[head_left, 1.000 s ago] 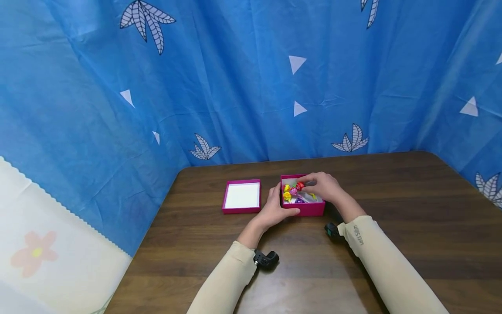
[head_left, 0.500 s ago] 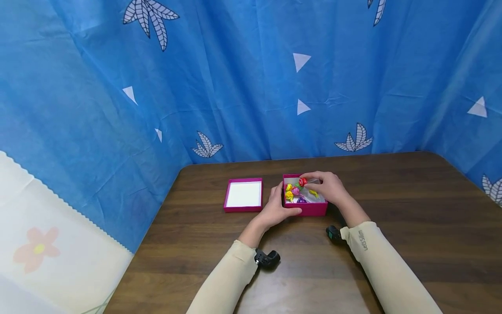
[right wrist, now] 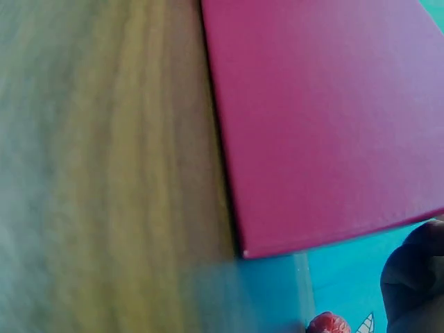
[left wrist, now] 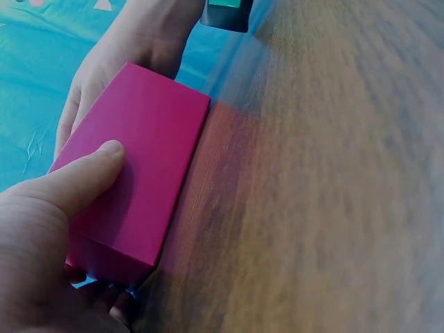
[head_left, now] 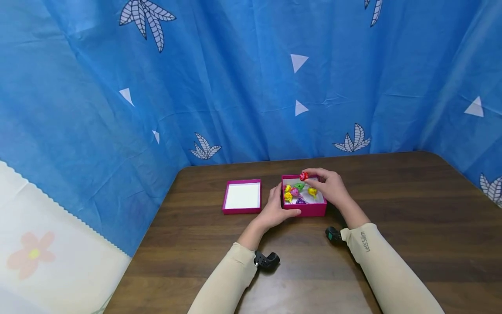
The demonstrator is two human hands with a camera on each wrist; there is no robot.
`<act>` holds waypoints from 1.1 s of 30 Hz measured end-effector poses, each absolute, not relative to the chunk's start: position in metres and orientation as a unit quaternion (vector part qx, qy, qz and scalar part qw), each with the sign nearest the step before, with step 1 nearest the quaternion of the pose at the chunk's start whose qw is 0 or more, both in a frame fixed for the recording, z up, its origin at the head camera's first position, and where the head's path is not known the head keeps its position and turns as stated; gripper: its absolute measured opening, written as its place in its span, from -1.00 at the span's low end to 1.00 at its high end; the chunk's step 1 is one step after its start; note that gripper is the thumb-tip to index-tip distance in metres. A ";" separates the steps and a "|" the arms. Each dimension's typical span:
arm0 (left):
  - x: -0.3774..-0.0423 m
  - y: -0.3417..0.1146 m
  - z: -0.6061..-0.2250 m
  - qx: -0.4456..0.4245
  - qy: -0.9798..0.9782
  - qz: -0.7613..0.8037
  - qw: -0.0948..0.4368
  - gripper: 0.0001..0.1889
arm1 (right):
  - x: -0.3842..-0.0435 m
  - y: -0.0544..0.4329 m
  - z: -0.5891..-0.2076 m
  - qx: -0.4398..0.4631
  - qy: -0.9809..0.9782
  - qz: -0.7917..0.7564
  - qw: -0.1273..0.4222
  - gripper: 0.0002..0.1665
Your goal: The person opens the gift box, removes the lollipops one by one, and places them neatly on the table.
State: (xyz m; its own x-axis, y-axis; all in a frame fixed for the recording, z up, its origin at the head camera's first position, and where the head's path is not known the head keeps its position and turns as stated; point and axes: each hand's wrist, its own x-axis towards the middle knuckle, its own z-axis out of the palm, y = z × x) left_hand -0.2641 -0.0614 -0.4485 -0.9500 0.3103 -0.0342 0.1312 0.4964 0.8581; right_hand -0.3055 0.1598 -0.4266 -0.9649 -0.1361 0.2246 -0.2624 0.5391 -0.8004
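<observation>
A magenta box [head_left: 310, 210] without its lid stands on the table. My left hand [head_left: 273, 211] holds its left end; in the left wrist view the thumb [left wrist: 104, 163] presses the front wall, with fingers curled round the end. Just above the box's back part, my right hand [head_left: 328, 185] pinches a red wrapped candy [head_left: 303, 176] between thumb and fingertips. That red candy [right wrist: 328, 324] shows only partly at the bottom of the right wrist view. Inside the box lie yellow candies [head_left: 288, 196], a pink one [head_left: 294, 191], a green one [head_left: 300, 186] and a purple one [head_left: 300, 201].
Left of the box lies a magenta lid [head_left: 242, 196], its white inside facing up. The dark wooden table [head_left: 188, 244] ends at a blue curtain [head_left: 243, 87] behind. Black wrist devices [head_left: 266, 260] sit on both wrists.
My right hand has lifted the red candy from among the others to above the box. The green candy and a yellow one at the right now show more fully. The left hand stays put.
</observation>
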 end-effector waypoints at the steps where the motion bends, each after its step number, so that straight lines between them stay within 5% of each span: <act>1: -0.264 -0.061 -0.448 0.129 0.859 0.486 0.093 0.15 | -0.305 0.160 -0.426 0.116 -0.873 0.467 0.077 -0.51; 19: -0.265 -0.061 -0.449 0.130 0.859 0.487 0.089 0.15 | -0.288 0.176 -0.380 0.057 -0.784 0.583 0.203 -0.50; 33: -0.265 -0.062 -0.451 0.135 0.860 0.484 0.088 0.15 | -0.294 0.204 -0.382 0.032 -0.766 0.605 0.215 -0.46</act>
